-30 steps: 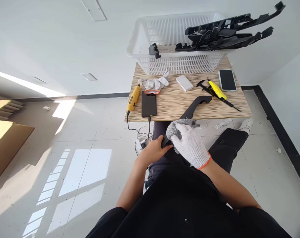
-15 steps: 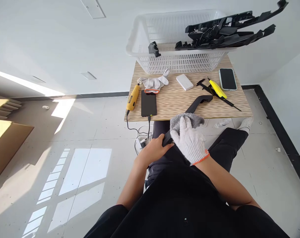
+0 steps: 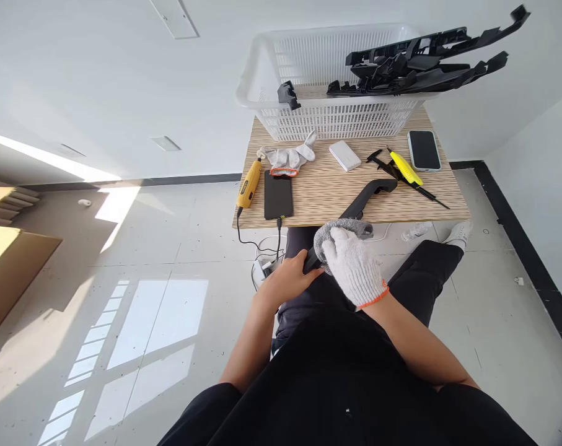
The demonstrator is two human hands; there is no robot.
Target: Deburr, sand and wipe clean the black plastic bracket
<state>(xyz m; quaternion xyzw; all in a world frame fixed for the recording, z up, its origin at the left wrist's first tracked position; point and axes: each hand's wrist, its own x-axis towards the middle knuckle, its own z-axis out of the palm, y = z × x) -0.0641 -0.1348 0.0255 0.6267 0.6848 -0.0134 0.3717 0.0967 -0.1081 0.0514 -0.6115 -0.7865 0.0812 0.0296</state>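
A long black plastic part (image 3: 365,197) slants from my lap up over the table's front edge, its curved far end above the tabletop. My bare left hand (image 3: 287,280) is closed around its near end. My right hand (image 3: 355,266), in a white knit glove with an orange cuff, presses a grey cloth (image 3: 329,234) against the part's middle. Its fingers are bent into the cloth, which wraps over the part and hides some of it.
On the table (image 3: 318,192) lie a yellow rotary tool (image 3: 250,184), a black tablet-like device (image 3: 278,197), another glove (image 3: 290,158), a white box (image 3: 344,155), black calipers (image 3: 429,194), a yellow cutter (image 3: 405,167) and a phone (image 3: 424,150). Behind stands a white basket (image 3: 331,121) with black plastic parts (image 3: 415,68).
My right hand and the grey cloth have slid slightly down the part toward my left hand, uncovering more of its middle. The gloved fingers have curled in. My left hand keeps its hold.
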